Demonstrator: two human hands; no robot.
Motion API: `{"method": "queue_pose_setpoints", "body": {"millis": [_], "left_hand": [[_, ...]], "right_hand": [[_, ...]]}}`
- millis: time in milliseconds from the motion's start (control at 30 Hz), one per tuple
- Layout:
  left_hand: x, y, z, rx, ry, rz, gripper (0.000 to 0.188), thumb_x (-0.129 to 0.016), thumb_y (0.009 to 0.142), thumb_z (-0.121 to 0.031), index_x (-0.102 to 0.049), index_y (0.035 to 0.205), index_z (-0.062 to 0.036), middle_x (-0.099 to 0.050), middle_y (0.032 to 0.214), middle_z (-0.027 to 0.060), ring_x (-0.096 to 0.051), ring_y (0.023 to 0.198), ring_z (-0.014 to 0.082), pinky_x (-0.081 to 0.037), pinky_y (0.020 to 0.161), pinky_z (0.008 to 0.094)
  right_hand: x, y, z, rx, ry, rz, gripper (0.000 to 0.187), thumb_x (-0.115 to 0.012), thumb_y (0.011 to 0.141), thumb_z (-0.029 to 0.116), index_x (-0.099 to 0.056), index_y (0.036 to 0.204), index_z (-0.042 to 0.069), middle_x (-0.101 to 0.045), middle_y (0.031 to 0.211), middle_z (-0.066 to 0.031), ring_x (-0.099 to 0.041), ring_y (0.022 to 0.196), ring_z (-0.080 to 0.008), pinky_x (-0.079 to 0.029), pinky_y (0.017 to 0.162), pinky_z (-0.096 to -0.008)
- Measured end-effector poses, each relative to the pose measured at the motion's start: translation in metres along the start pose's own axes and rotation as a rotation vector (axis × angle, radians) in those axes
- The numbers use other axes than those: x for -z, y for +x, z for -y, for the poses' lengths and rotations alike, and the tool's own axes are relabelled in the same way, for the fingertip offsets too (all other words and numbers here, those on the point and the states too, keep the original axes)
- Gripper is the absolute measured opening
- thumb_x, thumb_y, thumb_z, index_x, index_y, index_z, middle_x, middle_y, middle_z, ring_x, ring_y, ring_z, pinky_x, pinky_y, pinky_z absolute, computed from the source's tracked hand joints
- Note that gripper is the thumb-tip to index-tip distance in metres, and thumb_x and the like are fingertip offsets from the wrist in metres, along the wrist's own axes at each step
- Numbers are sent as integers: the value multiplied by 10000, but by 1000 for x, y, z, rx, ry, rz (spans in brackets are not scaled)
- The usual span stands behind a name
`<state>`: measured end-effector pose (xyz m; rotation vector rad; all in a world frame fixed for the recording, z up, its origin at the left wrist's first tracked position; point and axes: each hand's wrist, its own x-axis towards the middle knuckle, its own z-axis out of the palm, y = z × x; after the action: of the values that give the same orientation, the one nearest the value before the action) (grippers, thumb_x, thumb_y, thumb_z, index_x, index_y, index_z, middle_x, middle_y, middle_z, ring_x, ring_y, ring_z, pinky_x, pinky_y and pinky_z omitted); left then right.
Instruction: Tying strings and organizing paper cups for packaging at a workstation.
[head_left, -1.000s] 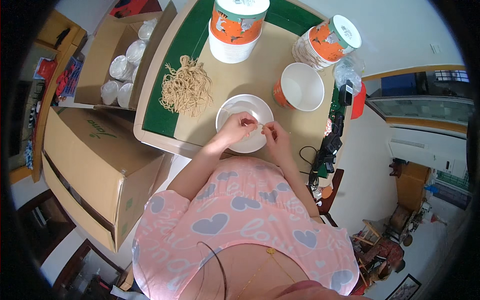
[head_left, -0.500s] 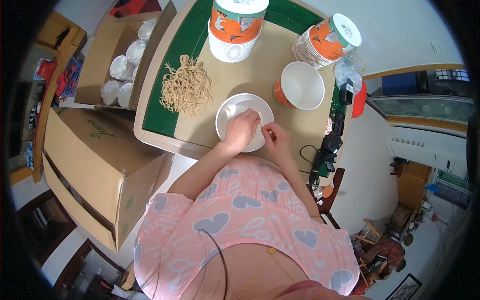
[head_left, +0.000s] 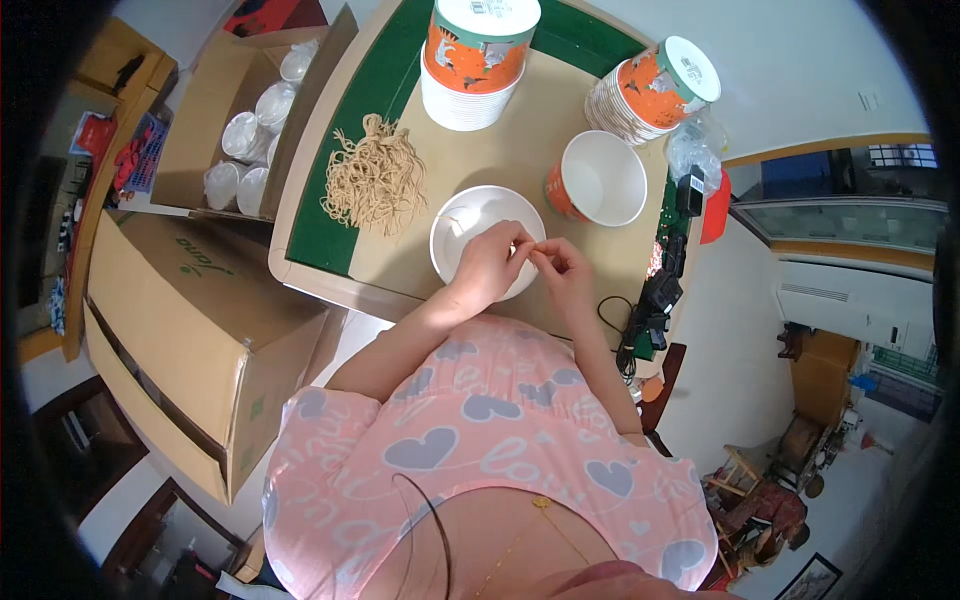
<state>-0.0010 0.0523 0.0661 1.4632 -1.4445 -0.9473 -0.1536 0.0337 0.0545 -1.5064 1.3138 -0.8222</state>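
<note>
In front of me stands a round white paper bucket point(head_left: 449, 250), its opening facing up. A thin tan string point(head_left: 456, 222) shows at the left of its inner wall. Over its right side my left hand point(head_left: 493, 262) is closed in a pinch, fingertips against those of my right hand point(head_left: 565, 275). My right hand is pinched too, just outside the rim. Between them they grip a thin strand of string, mostly hidden by the fingers. A loose heap of tan strings point(head_left: 375, 180) lies to the left of the bucket.
Behind the bucket rises a stack of orange-printed buckets point(head_left: 475, 80). Another tilted stack point(head_left: 650, 90) and a single bucket point(head_left: 603, 180) stand to the right. Black cables and adapters point(head_left: 655, 300) line the table's right edge. Cardboard boxes point(head_left: 190, 320) are at the left.
My hands have come together: the fingertips now meet at the bucket's right rim. My left hand has shifted slightly right, and the view has moved a little.
</note>
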Motion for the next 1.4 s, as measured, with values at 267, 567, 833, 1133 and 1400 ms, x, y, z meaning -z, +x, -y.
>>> {"method": "queue_pose_setpoints", "body": {"millis": [267, 567, 833, 1133, 1400], "left_hand": [[15, -3, -11, 145, -35, 307, 178, -588, 835, -190, -617, 828, -15, -607, 692, 165, -615, 672, 296, -463, 608, 384], [9, -9, -14, 164, -269, 293, 167, -574, 844, -148, -592, 785, 7, -553, 595, 83, -485, 537, 129, -397, 521, 294], [23, -8, -32, 188, -437, 374, 133, -554, 877, -106, -605, 806, -6, -519, 657, -32, -441, 610, 25, -347, 534, 188], [20, -11, -32, 159, -529, 388, 127, -561, 891, -122, -608, 859, -9, -516, 689, -36, -437, 636, 15, -346, 556, 179], [37, 0, -30, 47, -33, 303, 162, -606, 797, -53, -622, 958, -41, -613, 876, 83, -609, 769, 205, -492, 699, 302]], "right_hand": [[14, -7, 11, 175, -222, -51, 110, -667, 762, 45, -598, 848, 40, -573, 781, -48, -498, 578, -104, -405, 510, -244], [11, -17, -4, 435, -382, -123, 135, -680, 709, 11, -591, 807, 34, -568, 836, -98, -565, 625, -196, -462, 556, -292], [16, -14, -38, 240, -240, -143, 86, -651, 734, -6, -584, 786, 8, -547, 757, -78, -532, 611, -148, -429, 545, -262], [23, -15, -12, 126, -247, -4, 101, -660, 751, 39, -597, 823, 9, -557, 762, -72, -551, 675, -167, -444, 611, -278], [39, -2, 9, 108, 92, 186, 114, -608, 842, 90, -580, 928, 21, -598, 785, -32, -558, 719, -104, -447, 632, -250]]}}
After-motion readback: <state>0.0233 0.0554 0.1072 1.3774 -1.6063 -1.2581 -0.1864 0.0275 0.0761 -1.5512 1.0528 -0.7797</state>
